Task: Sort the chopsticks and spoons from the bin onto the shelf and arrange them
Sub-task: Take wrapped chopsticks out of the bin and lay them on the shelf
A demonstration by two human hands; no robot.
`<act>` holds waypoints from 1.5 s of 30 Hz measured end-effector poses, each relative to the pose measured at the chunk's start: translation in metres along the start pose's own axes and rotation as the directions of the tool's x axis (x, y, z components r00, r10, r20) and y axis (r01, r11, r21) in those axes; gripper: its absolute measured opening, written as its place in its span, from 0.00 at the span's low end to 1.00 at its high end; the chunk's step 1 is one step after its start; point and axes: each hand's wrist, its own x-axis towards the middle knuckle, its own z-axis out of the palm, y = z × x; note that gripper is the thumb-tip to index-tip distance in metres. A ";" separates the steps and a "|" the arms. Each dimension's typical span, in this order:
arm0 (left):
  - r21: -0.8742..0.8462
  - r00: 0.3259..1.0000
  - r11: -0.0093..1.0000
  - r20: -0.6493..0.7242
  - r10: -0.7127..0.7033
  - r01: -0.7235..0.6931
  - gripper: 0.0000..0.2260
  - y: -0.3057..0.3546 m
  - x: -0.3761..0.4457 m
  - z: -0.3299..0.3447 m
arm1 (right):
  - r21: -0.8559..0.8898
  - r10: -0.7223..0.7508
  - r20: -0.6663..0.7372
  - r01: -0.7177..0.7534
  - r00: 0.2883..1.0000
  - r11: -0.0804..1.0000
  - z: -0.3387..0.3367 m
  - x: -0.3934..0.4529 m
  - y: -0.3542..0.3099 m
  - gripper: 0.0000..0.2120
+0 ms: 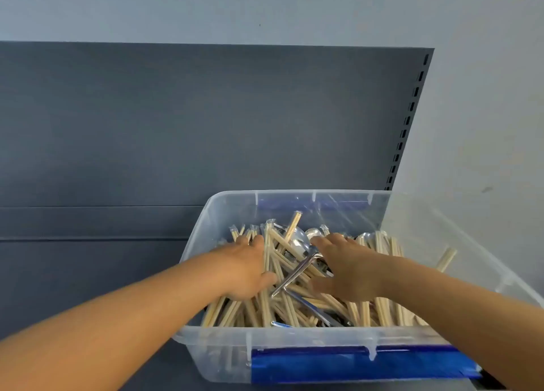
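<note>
A clear plastic bin (309, 336) with blue handles sits on the dark grey shelf (88, 273) at the lower right. It is heaped with wrapped wooden chopsticks (282, 311) and metal spoons (297, 245) tangled together. Both hands are inside the bin, palms down on the pile. My left hand (245, 268) rests on chopsticks on the left side, thumb curled against a few. My right hand (347, 265) lies over chopsticks and spoons to the right, fingers spread. A long metal spoon handle (297, 273) crosses between the two hands.
The shelf's dark grey back panel (206, 120) rises behind the bin, with a slotted upright (410, 111) at its right edge. A pale wall (485, 96) lies beyond. The shelf surface stretches to the left of the bin.
</note>
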 end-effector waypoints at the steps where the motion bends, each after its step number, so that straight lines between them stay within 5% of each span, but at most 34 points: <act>1: -0.005 1.000 1.000 0.020 -0.005 0.005 0.37 0.002 0.002 0.002 | -0.007 0.017 0.027 -0.017 1.000 1.000 0.001 0.002 0.001 0.38; 6: -0.039 1.000 0.999 0.007 0.004 -0.004 0.41 0.008 0.012 0.012 | -0.094 0.040 0.086 -0.032 0.995 0.995 0.011 0.011 0.002 0.44; 12: -0.156 0.991 0.988 -0.130 -0.013 -0.008 0.42 0.013 0.013 0.011 | 0.091 0.105 0.070 -0.111 0.992 0.990 0.008 0.014 0.001 0.46; 19: -0.210 0.981 0.971 -0.125 -0.147 0.118 0.41 0.012 0.011 0.008 | 0.032 0.176 0.122 -0.181 0.977 0.983 0.002 0.010 0.000 0.17; 26: -0.218 0.975 0.965 -0.137 -0.175 0.142 0.31 0.012 0.006 0.003 | 0.091 0.217 -0.017 -0.215 0.976 0.972 0.004 0.012 0.001 0.04; 37: -0.277 0.952 0.937 -0.159 -0.262 0.212 0.21 0.011 0.008 0.008 | 0.173 0.161 0.046 -0.166 0.986 0.971 0.009 0.012 0.000 0.10; 45: -0.445 0.921 0.890 -0.296 -0.254 0.102 0.15 0.010 0.006 -0.003 | 0.240 0.208 -0.052 -0.190 0.977 0.952 -0.004 0.011 0.005 0.10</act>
